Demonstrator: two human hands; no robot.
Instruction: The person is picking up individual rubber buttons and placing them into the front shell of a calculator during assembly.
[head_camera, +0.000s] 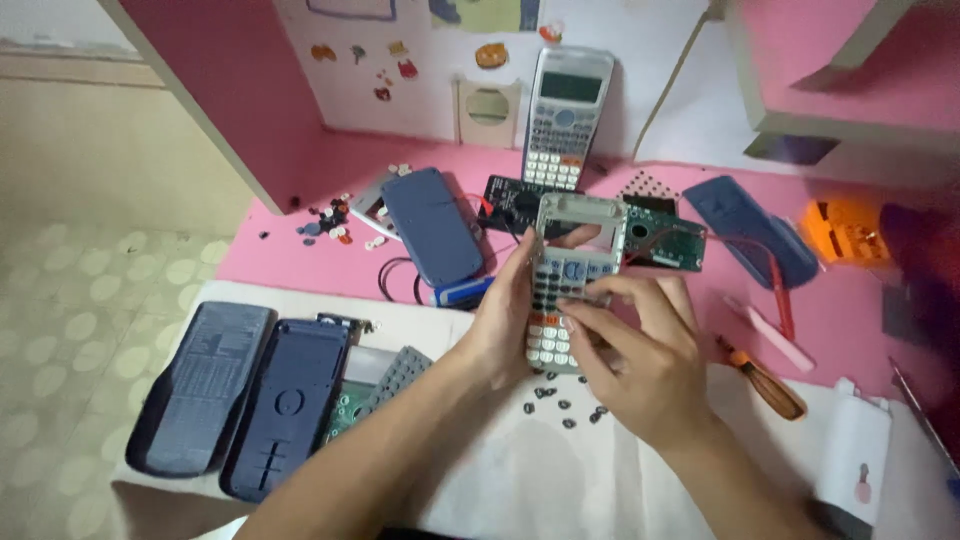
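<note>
place: home hobby corner | signs: pink desk (300, 255), stickered wall (420, 60), dismantled calculators (430, 225), tiled floor (70, 300)

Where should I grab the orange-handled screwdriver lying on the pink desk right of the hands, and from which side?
Grip the orange-handled screwdriver around its thick orange handle, probably from above. It lies flat and slanted on the pink desk, the handle toward the white cloth, with open space around it. The right hand is nearest; the thin dark tip offers less to hold.

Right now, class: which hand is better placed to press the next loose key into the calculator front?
Probably the right hand: its fingers already rest on the keypad of the calculator front, just above the loose black keys. The left hand grips the front's left edge, steadying it.
</note>
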